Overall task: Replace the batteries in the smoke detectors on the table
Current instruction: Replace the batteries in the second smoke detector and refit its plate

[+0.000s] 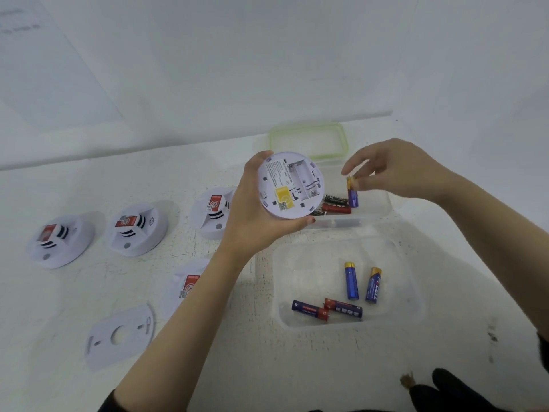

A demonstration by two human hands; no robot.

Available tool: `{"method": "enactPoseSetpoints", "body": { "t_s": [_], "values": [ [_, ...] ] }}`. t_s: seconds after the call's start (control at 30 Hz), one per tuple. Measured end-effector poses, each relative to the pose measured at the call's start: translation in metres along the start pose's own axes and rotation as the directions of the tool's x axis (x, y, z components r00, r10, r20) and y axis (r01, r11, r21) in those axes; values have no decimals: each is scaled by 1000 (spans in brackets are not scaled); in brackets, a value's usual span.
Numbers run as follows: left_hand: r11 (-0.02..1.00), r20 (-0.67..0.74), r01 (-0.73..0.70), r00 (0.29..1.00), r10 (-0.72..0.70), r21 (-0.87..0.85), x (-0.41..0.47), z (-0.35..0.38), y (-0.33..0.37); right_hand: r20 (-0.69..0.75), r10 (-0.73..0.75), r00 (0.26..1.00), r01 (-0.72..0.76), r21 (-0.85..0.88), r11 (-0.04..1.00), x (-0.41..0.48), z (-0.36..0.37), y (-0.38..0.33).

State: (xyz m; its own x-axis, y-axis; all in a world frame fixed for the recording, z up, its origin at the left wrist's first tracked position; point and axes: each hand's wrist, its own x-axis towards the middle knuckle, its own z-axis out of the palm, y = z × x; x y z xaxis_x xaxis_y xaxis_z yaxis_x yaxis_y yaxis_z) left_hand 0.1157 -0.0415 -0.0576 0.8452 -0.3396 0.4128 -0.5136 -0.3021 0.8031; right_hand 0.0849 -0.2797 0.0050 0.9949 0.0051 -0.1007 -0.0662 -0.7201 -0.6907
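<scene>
My left hand (pixel 252 215) grips a round white smoke detector (pixel 289 185) with its back turned up, and the battery bay shows no batteries. My right hand (pixel 395 171) pinches a blue and gold battery (pixel 352 193) by its top end, just right of the detector and above the far clear box (pixel 383 209). That box holds a black battery (pixel 335 199) and a red one (pixel 337 208). The near clear box (pixel 410 298) holds several batteries (pixel 352 281), blue-gold and red-blue.
Three more white smoke detectors (pixel 138 230) stand on the table at the left, and a fourth (pixel 185 285) lies partly behind my left forearm. A loose white mounting plate (pixel 118 337) lies in front. A green-rimmed lid (pixel 309 139) rests by the wall.
</scene>
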Motion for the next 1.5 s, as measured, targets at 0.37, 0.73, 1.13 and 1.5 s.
{"method": "enactPoseSetpoints", "body": {
  "t_s": [0.37,0.73,1.13,1.5],
  "values": [
    [997,101,-71,993,67,36,3,9,20,-431,-294,853,392,158,906,-14,29,-23],
    [980,4,-199,980,199,18,5,4,30,-361,-467,807,515,43,856,-18,34,-26],
    [984,-63,-162,984,166,69,14,-2,29,-263,-544,797,567,13,824,-10,25,-19],
    [999,-134,-39,990,34,-33,10,-5,-4,-275,-404,873,412,-31,911,0,51,31]
  ]
}}
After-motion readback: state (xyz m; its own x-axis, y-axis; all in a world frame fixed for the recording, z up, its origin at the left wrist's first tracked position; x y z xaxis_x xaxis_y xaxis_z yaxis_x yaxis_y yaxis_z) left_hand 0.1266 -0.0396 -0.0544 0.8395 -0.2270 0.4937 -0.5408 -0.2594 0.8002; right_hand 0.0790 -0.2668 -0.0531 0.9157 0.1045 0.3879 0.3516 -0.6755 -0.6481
